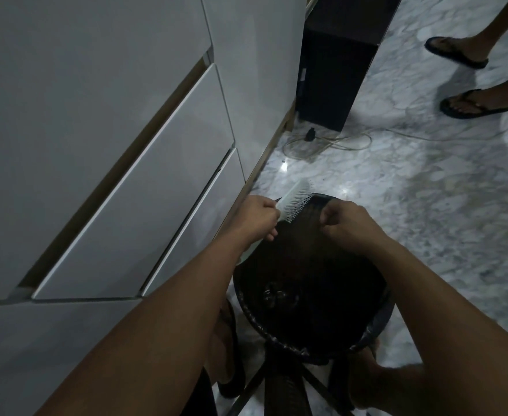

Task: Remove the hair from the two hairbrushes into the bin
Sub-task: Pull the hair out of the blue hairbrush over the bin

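Grey-white marble floor (pixel 426 205) fills the room from twelve o'clock round to four o'clock, and pale flat-fronted drawers (pixel 132 181) take up the whole nine to eleven o'clock side. A dark cabinet (pixel 330 85) stands at the floor's far edge around twelve o'clock, with a thin cable (pixel 330 142) looped on the marble just below it. Up at two o'clock another person's two feet in black flip-flops (pixel 468 103) stand on the floor, well apart from the work.

A black round bin (pixel 306 295) sits near the middle, towards six o'clock, and small dark clumps lie inside it, though they are too dim to name. Both forearms reach in from the bottom over the bin.

The left hand (pixel 258 219), at the bin's ten o'clock rim, has its fingers curled tight round the handle of a white hairbrush (pixel 296 202). The brush slants up towards one o'clock, its head above the bin's far rim, its pale bristles facing the right hand.

The right hand (pixel 345 225) hovers over the bin's far side, just beside the bristles, with its fingers drawn together in a curl. It may be pinching strands, but I cannot tell whether anything is between the fingertips; no hair shows clearly against the dark bin.
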`<control>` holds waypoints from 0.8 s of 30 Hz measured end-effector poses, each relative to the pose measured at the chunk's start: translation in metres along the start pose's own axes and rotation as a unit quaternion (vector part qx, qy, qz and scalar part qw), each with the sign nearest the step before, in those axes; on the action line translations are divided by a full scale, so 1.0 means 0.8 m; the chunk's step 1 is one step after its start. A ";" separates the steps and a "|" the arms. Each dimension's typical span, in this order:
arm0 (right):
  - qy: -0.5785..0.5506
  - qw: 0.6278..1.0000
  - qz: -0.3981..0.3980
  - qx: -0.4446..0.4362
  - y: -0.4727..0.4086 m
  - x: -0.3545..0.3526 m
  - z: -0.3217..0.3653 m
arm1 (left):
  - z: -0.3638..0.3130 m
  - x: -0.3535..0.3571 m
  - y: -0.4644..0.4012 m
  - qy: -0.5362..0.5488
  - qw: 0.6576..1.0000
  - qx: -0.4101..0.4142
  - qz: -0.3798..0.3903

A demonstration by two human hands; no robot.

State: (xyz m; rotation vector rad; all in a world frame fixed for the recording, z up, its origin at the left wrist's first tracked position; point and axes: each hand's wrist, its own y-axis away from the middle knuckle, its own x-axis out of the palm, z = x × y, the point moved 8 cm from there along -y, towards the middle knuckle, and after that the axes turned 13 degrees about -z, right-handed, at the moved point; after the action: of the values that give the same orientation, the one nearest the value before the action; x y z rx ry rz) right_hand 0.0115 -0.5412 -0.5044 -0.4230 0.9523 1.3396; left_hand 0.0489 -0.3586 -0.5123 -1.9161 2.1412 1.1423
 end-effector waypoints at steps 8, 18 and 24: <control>0.144 0.973 0.177 0.022 0.022 0.042 -0.029 | -0.004 -0.014 -0.006 0.106 0.993 -0.047 -0.034; 0.033 0.985 0.166 -0.038 0.016 0.049 -0.002 | -0.003 -0.003 0.003 0.089 0.994 -0.056 0.007; -0.007 0.998 0.017 -0.054 0.003 0.017 0.009 | 0.002 0.006 0.001 0.063 0.996 -0.051 0.024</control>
State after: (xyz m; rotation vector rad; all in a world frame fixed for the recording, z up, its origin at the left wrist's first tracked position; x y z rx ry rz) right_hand 0.0113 -0.5268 -0.5103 -0.4801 0.8814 1.4277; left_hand 0.0467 -0.3619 -0.5153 -2.0414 2.2453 1.1911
